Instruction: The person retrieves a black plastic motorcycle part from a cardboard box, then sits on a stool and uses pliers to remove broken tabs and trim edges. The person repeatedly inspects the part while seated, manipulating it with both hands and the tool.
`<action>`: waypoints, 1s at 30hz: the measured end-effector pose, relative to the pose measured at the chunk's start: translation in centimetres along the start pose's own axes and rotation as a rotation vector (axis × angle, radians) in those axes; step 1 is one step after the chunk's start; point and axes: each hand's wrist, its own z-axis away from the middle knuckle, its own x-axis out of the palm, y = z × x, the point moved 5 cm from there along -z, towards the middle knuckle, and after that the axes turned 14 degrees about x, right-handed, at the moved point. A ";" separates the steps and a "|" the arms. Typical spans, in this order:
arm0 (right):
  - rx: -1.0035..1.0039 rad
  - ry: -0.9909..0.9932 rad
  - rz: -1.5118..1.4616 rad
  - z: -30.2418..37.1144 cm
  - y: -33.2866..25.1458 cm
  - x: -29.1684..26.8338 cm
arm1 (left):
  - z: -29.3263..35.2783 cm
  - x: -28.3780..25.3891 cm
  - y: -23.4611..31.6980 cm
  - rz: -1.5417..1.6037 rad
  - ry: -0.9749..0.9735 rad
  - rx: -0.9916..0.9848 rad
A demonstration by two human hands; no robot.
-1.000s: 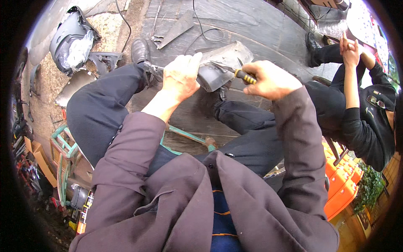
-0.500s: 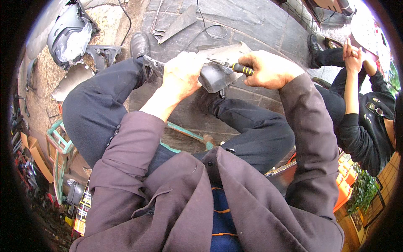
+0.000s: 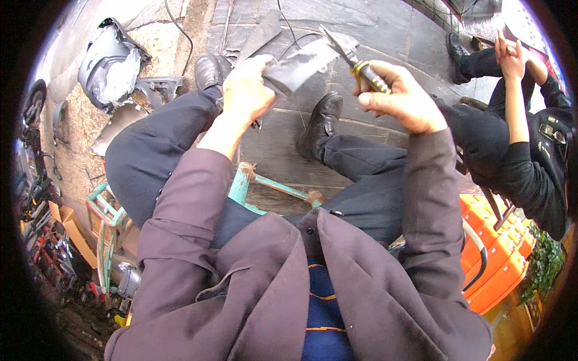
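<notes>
My left hand [image 3: 248,89] grips a grey, flat, plastic-like piece [image 3: 301,65] and holds it up over my knees. My right hand [image 3: 402,96] is closed around the dark and yellow handle of a pair of snips or pliers [image 3: 354,55]. The tool's metal jaws touch the right end of the grey piece. Both hands are raised in front of me, above my dark trousers and black shoes [image 3: 324,120]. I sit on a teal metal-framed stool [image 3: 265,186].
Another person [image 3: 518,138] in black sits at the right with hands raised. Grey plastic panels [image 3: 111,63] lie on the ground at upper left. An orange crate [image 3: 490,253] stands at right, a teal rack [image 3: 105,228] and clutter at left. A cable [image 3: 180,30] runs over the paving.
Both hands have lifted higher and further from my lap. The grey piece now points up to the right, and the tool has shifted to its right end.
</notes>
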 end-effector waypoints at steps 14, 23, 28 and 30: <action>-0.070 0.003 0.347 -10.9 -0.3 7.3 | -1.4 -2.5 -16.2 0.504 0.087 -0.426; 0.036 -0.203 -0.090 -18.8 0.6 12.5 | -0.5 -3.2 -19.3 0.633 0.251 -0.579; 0.013 -0.188 -0.066 -21.5 -0.3 13.9 | -0.7 -2.8 -19.3 0.694 0.224 -0.706; 0.001 -0.169 -0.028 -22.5 -0.8 14.5 | -1.0 -2.7 -19.7 0.672 0.194 -0.679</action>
